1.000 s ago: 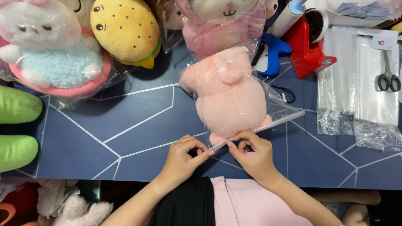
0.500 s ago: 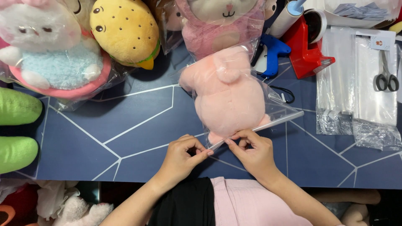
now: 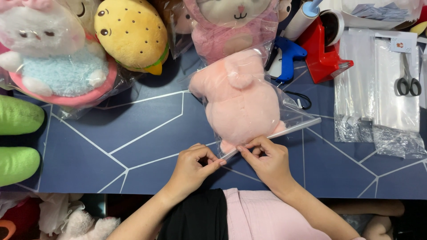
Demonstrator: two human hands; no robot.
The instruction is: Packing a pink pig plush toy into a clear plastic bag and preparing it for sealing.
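A pink plush toy lies inside a clear plastic bag on the blue table with white line pattern. The bag's open edge runs diagonally toward me. My left hand pinches the near left corner of that edge between thumb and fingers. My right hand pinches the same edge just to the right, fingertips almost meeting the left hand's.
Bagged plush toys line the back: a white and pink one, a yellow burger-shaped one, a pink-hooded one. Green plush pieces lie at left. At right stand a red tape dispenser, a blue tool, scissors and stacked clear bags.
My hands stay pinched on the bag's edge; the fingers have shifted only slightly along it. The plush and bag have not moved.
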